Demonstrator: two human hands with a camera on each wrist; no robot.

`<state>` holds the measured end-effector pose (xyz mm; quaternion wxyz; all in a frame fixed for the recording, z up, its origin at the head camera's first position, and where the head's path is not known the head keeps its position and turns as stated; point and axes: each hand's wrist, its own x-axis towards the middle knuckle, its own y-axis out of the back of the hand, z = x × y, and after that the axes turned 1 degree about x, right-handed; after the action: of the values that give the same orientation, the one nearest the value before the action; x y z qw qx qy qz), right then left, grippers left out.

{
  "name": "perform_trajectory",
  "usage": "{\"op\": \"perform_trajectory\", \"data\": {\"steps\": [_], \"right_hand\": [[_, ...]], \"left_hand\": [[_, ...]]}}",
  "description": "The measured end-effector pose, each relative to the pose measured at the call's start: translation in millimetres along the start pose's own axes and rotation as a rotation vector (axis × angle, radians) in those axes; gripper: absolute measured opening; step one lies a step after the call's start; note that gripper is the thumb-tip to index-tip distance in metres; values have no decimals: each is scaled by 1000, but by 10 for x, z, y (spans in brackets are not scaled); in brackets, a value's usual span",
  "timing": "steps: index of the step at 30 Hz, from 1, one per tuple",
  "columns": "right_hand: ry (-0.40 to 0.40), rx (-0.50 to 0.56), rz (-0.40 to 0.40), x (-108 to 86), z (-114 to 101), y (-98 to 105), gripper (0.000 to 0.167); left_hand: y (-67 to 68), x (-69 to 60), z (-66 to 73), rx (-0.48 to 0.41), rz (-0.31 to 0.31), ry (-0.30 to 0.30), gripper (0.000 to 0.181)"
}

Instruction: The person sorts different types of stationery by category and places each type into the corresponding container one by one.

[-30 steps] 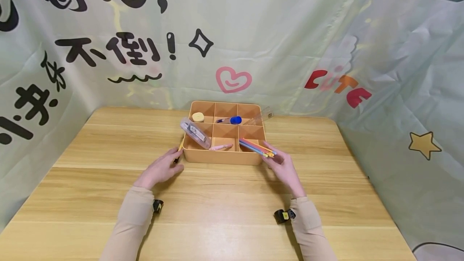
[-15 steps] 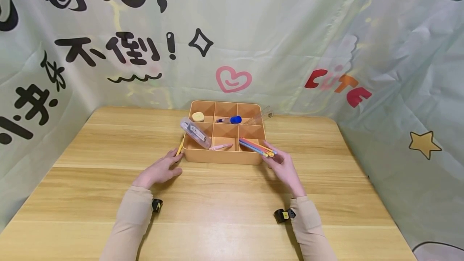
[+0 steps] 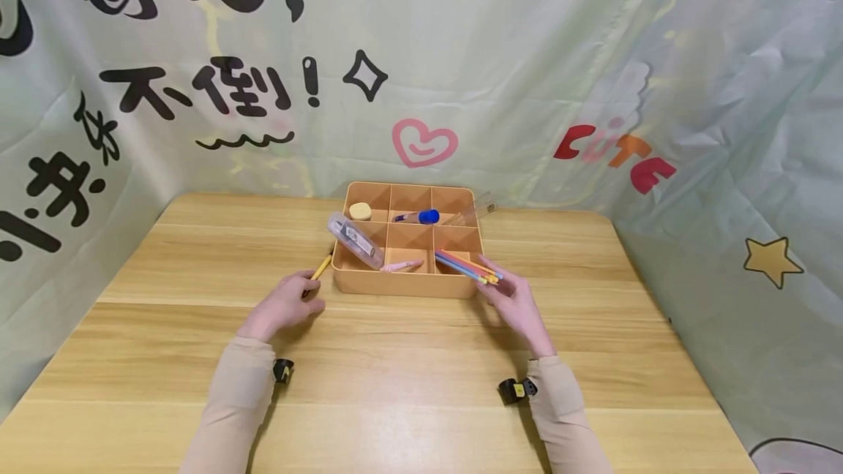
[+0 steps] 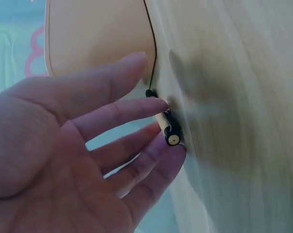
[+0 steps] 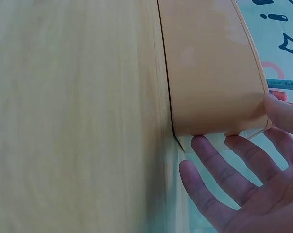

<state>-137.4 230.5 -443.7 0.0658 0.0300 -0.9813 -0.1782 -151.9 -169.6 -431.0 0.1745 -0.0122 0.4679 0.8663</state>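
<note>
A tan compartment box point(image 3: 405, 284) stands at the back middle of the table. At its left side, a yellow pen point(image 3: 321, 267) with black ends lies slanted on the wood. My left hand point(image 3: 283, 307) touches the pen with loosely extended fingertips; in the left wrist view the thumb point(image 4: 129, 65) stays apart from it. My right hand point(image 3: 520, 307) holds the box's front right corner, thumb point(image 5: 282, 114) at the rim and fingertips along the side wall. Above that hand, several coloured pencils point(image 3: 461, 265) lean out of the front right compartment.
Inside the box are a translucent labelled case point(image 3: 356, 241), a pink pen point(image 3: 402, 267), a cream round-edged block point(image 3: 359, 211) and a blue-capped tube point(image 3: 418, 217). A clear ruler point(image 3: 476, 208) sticks out at the back right. Printed cloth point(image 3: 500, 93) hangs behind the table.
My left hand has drawn back a little toward the near left, and the yellow pen has slid with it, showing more beside the box. The right hand and the box have stayed put.
</note>
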Motion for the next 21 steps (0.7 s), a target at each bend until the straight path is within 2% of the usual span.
{"op": "perform_trajectory", "data": {"steps": [9, 17, 21], "right_hand": [[-10, 18, -9, -1, -5, -9, 51], [-9, 16, -11, 4, 1, -2, 50], [-9, 17, -10, 5, 0, 1, 49]], "left_hand": [[59, -16, -59, -51, 84, 73, 22], [60, -22, -114, -70, 103, 84, 18], [67, -44, -119, -91, 100, 110, 18]]}}
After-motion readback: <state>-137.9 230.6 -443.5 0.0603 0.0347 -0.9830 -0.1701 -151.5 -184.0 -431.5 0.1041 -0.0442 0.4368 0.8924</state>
